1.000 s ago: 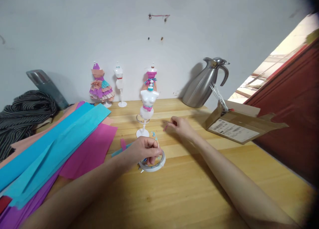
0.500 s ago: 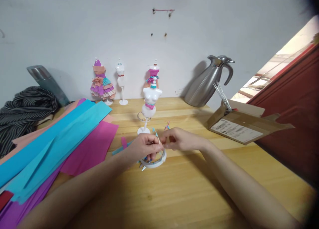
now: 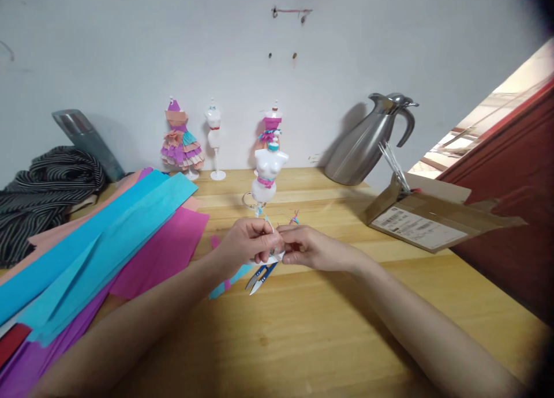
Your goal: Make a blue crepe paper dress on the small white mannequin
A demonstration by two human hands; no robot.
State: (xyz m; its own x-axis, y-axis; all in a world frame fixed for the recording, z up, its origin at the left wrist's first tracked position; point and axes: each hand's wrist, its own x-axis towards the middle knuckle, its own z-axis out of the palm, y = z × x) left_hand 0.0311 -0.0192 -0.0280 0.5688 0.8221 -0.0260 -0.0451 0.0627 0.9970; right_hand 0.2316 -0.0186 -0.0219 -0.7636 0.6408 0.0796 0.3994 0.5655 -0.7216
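Pinched between the fingers of my left hand (image 3: 251,240) is a thin pale strip (image 3: 267,218) that points up toward a white mannequin (image 3: 269,166) with a pink waistband. My right hand (image 3: 307,247) meets it fingertip to fingertip, its fingers closed around the edge of a white tape roll (image 3: 268,261), which is mostly hidden by both hands. Just below lie small blue-handled snips (image 3: 261,277), blades toward me. Blue and pink paper scraps (image 3: 234,280) are left of the snips. A small coloured bundle (image 3: 295,219) lies behind my right hand.
Long coloured paper sheets (image 3: 130,231) cover the left side. Dressed mannequin (image 3: 182,141), small bare one (image 3: 214,135) and pink-topped one (image 3: 272,124) stand by the wall. A metal jug (image 3: 367,144) and cardboard box (image 3: 424,213) are at right; striped cloth (image 3: 52,196) and bottle (image 3: 89,144) at left.
The tape roll has been lifted and tilted between my hands, uncovering the snips. My hands stay close together. The whole view has shifted slightly.
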